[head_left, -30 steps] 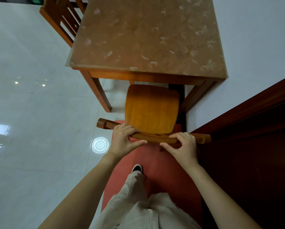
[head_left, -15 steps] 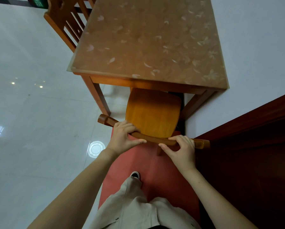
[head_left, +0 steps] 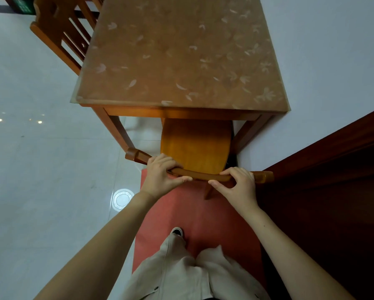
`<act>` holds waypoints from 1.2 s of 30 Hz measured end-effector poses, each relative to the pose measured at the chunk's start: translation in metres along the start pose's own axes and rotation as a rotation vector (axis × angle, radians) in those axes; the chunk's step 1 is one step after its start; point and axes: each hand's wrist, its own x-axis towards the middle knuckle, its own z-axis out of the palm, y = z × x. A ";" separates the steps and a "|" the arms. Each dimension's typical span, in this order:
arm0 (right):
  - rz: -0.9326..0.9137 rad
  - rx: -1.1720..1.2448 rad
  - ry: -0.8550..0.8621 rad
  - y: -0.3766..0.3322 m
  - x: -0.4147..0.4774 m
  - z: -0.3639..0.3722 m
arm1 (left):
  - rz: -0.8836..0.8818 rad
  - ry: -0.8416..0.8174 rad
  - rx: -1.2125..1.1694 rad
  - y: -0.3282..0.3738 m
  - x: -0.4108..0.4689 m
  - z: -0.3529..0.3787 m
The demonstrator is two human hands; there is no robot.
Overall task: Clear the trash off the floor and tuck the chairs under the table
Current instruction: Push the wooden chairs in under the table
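I see both hands, left hand (head_left: 160,176) and right hand (head_left: 238,185), clamped on the glossy orange-brown chair (head_left: 195,146) at frame center, seat half beneath the table (head_left: 181,57).

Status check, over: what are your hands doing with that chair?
Left hand and right hand grip the chair top rail. Seat partly under the table. Nothing visibly blocking.

- Left hand (head_left: 160,177) and right hand (head_left: 238,187): both are showing bare, with forearms uncovered to the frame edge.
- Trousers (head_left: 181,273): the person is wearing loose, pale beige fabric.
- Shoe (head_left: 177,231): is showing a dark upper and white toe.
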 end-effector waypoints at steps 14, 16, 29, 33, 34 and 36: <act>-0.069 0.054 -0.082 0.053 0.050 -0.043 | -0.066 0.067 0.037 0.044 0.033 0.047; -0.083 0.043 -0.082 0.058 0.057 -0.046 | -0.080 0.071 0.024 0.047 0.039 0.049; -0.132 0.045 -0.114 0.082 0.090 -0.051 | -0.110 0.068 0.022 0.048 0.069 0.066; -0.138 0.046 -0.114 0.090 0.098 -0.057 | -0.113 0.080 0.041 0.054 0.073 0.076; -0.137 0.051 -0.123 0.093 0.101 -0.061 | -0.116 0.082 0.048 0.056 0.075 0.079; -0.135 0.061 -0.137 0.099 0.106 -0.066 | -0.119 0.091 0.059 0.061 0.077 0.085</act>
